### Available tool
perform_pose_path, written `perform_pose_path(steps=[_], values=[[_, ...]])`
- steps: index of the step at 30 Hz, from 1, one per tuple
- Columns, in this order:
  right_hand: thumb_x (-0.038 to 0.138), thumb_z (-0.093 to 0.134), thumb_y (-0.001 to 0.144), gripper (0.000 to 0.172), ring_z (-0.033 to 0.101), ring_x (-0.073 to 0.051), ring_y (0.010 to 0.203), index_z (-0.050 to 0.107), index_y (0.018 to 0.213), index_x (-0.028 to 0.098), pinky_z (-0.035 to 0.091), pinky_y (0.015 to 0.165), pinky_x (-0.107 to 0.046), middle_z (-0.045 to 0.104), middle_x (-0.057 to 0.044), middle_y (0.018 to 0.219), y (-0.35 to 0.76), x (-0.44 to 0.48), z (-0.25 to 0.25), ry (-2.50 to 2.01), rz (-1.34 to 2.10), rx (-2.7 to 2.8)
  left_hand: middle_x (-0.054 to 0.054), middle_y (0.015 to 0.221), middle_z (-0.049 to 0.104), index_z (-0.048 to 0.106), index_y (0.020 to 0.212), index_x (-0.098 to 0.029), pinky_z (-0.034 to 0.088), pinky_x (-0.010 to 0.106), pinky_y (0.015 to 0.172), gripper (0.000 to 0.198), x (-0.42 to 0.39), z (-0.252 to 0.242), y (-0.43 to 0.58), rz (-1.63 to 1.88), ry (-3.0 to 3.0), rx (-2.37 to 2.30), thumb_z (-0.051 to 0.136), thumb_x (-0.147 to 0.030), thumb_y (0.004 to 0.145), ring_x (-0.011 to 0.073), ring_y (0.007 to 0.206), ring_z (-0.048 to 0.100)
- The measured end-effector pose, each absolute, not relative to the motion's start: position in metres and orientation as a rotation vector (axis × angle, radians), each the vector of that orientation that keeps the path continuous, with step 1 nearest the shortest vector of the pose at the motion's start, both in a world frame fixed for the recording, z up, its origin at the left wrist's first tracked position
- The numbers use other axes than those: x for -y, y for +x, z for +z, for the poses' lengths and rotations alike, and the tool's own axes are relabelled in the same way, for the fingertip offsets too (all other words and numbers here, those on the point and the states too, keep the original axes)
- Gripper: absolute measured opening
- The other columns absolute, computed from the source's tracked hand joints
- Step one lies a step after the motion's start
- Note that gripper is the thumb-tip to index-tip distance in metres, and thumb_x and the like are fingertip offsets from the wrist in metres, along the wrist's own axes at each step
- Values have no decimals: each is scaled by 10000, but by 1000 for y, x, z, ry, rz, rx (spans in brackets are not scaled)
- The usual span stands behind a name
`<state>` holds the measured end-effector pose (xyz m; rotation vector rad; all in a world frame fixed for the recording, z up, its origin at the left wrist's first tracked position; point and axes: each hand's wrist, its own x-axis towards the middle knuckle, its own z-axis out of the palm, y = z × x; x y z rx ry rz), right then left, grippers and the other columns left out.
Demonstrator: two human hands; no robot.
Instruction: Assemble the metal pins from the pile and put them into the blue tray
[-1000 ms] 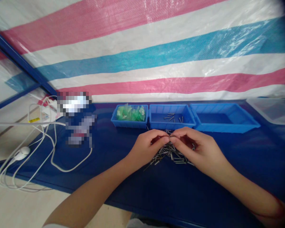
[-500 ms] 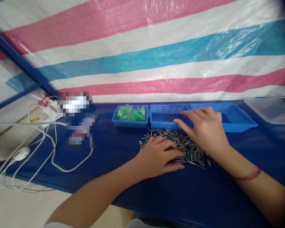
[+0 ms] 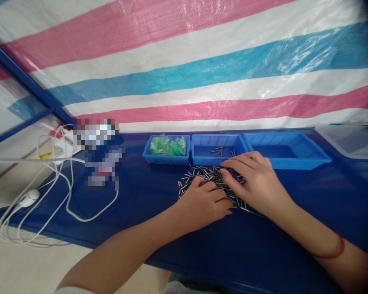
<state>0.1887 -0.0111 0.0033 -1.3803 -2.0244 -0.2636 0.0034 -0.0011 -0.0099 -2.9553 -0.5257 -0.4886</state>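
A loose pile of thin metal pins that look like blind rivets (image 3: pixel 207 173) lies on the blue tabletop in front of the bins. My left hand (image 3: pixel 204 202) rests on the pile's near left side, fingers curled in; what they hold, if anything, is hidden. Over the pile's right part is my right hand (image 3: pixel 254 181), its thumb and forefinger apart with nothing visible between them. Just beyond it, the middle blue bin (image 3: pixel 202 153) has several pins on its floor.
Left of the middle bin, a smaller blue bin (image 3: pixel 165 159) holds green and clear plastic packets (image 3: pixel 168 145). A longer blue bin (image 3: pixel 300 163) stands at the right, near a clear plastic container (image 3: pixel 343 143). White cables (image 3: pixel 69 196) trail across the table's left side. A striped sheet (image 3: pixel 184 81) hangs behind.
My right hand has drawn back from over the middle bin to the pile. My left fingers have curled in. More pins show at the middle bin's right end.
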Motion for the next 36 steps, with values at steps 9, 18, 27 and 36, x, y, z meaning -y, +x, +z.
perform_pose_path(steps=[9, 18, 27, 36], values=[[262, 548, 893, 159, 580, -246, 933, 685, 913, 183, 425, 823, -407, 721, -65, 953, 186, 15, 4, -1336, -141, 2043, 7, 906, 676, 648, 892, -219, 301, 362, 760, 227, 6, -9, 7, -508, -2838, 538, 442, -215, 987, 166, 901, 540], [247, 545, 890, 145, 596, -235, 907, 677, 885, 188, 438, 816, -405, 723, -59, 936, 185, 14, 4, -1309, -82, 2033, 19, 939, 664, 646, 878, -220, 318, 377, 786, 238, 5, -14, 8, -551, -2830, 518, 453, -308, 985, 187, 944, 529], [262, 545, 889, 150, 606, -231, 912, 681, 882, 200, 444, 807, -401, 723, -58, 941, 184, 16, 3, -1316, -53, 2045, 36, 985, 661, 649, 958, -206, 342, 371, 767, 212, 9, -13, 11, -527, -2750, 561, 438, -198, 977, 180, 897, 541], [256, 541, 892, 151, 608, -230, 911, 675, 881, 186, 449, 811, -401, 717, -70, 941, 185, 15, 2, -1297, -45, 2066, 49, 1051, 663, 649, 957, -189, 343, 401, 759, 256, 7, -12, 12, -554, -2801, 672, 492, -391, 952, 209, 941, 536]])
